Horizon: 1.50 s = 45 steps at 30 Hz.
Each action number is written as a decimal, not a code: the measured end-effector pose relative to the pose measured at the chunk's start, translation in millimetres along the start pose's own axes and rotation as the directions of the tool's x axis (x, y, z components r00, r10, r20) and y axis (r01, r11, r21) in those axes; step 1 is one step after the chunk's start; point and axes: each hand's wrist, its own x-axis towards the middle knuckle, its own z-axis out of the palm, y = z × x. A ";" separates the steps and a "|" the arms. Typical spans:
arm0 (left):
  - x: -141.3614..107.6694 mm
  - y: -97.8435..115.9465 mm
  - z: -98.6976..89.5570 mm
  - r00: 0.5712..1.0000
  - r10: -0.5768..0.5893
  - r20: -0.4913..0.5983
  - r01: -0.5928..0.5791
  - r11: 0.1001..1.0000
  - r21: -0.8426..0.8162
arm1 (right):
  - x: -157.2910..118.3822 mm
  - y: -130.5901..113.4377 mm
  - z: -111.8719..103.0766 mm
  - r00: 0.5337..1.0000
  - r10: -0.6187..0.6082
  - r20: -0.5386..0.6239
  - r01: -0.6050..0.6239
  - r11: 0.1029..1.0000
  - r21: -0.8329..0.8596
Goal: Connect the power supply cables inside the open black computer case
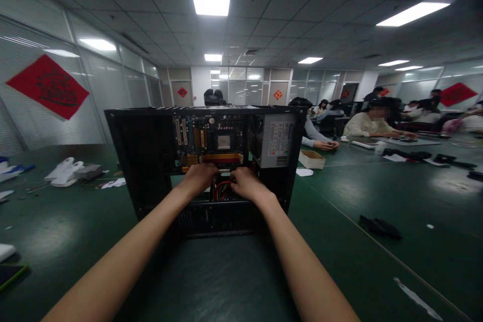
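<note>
A black computer case (141, 156) stands in front of me with its open side facing me. Inside are a motherboard (209, 136) with colored slots and, at the upper right, a grey power supply (279, 141) with a label. Both my hands reach in just below the motherboard's lower edge. My left hand (199, 177) is closed, its fingertips close to a bundle of red and black cables (223, 190). On the other side of that bundle, my right hand (247, 183) is curled with its fingertips turned inward. What either hand pinches is hidden or too small to name.
The case rests on a green table (222, 276). To the left lie white plastic pieces (64, 171) and a phone (11, 275). On the right are a small box (312, 159) and a black cloth-like item (380, 226). Other people (372, 123) sit farther along.
</note>
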 end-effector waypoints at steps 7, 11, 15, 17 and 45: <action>3.0 1.3 0.8 0.999 -0.054 -0.009 0.054 0.997 0.062 | 2.0 1.0 2.7 1.000 0.011 0.016 -0.011 1.000 -0.009; 5.7 0.2 2.9 0.997 -0.082 0.012 0.081 0.994 0.070 | 2.6 1.0 2.8 1.000 -0.005 0.009 0.005 1.000 -0.005; 7.1 -0.8 4.9 0.994 -0.104 0.026 0.103 0.994 0.043 | 2.3 3.0 4.5 1.000 -0.025 -0.008 0.025 1.000 -0.012; 7.8 -1.2 6.0 0.992 -0.123 0.032 0.122 0.992 0.028 | 2.6 4.9 6.1 0.999 -0.047 -0.015 0.047 0.999 -0.018; 6.9 -4.7 10.6 0.998 -0.048 0.036 0.049 0.998 -0.048 | 24.6 -8.2 -3.8 0.969 -0.229 0.088 0.246 0.903 -0.353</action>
